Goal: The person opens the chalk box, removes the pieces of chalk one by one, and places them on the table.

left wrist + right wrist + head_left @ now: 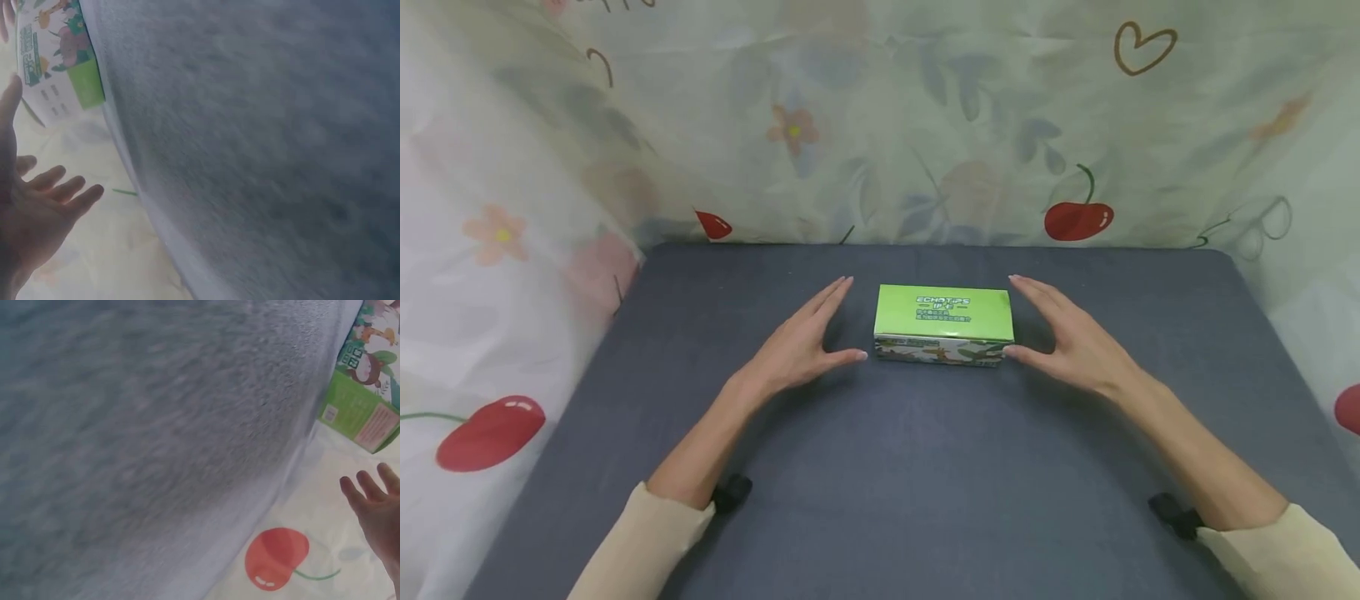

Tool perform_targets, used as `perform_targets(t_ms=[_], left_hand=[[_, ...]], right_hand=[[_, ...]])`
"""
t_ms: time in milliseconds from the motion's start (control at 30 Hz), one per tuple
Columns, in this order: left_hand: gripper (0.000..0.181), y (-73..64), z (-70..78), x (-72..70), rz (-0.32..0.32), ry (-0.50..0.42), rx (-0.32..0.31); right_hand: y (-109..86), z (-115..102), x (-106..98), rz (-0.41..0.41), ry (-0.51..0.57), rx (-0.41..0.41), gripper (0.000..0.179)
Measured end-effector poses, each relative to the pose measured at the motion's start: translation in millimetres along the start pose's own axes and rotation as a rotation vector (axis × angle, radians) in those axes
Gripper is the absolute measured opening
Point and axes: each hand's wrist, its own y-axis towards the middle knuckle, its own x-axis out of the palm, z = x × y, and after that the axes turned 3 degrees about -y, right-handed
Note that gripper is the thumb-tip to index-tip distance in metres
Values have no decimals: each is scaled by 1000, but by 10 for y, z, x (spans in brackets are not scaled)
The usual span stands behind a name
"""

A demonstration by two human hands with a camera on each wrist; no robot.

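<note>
A small box [943, 315] with a bright green top and a printed animal pattern on its front side lies on the grey table. On its left is my left hand [801, 337], thumb and fingers spread, a little apart from the box. My right hand [1071, 337] is at the box's other end, also spread, its thumb tip close to the front right corner; whether it touches I cannot tell. The left wrist view has the box [56, 56] beyond the left hand [44, 212]. In the right wrist view the box [369, 381] appears above the right hand's fingers [369, 487].
The grey table [917, 467] extends around the box. Behind it and at both sides hangs a pale curtain [895, 125] printed with cherries, flowers and a heart. Dark straps with small devices [732, 493] sit at both wrists, by the sleeve cuffs.
</note>
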Motion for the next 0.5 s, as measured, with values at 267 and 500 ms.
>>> perform_targets(t_ms=[267,500], left_hand=[[105,148,51,80,3,-61,66],[103,206,89,112,3,-105,93]], right_hand=[[126,-41,42,3,32,-45,87],[216,-71,108,-2,69,-53,83]])
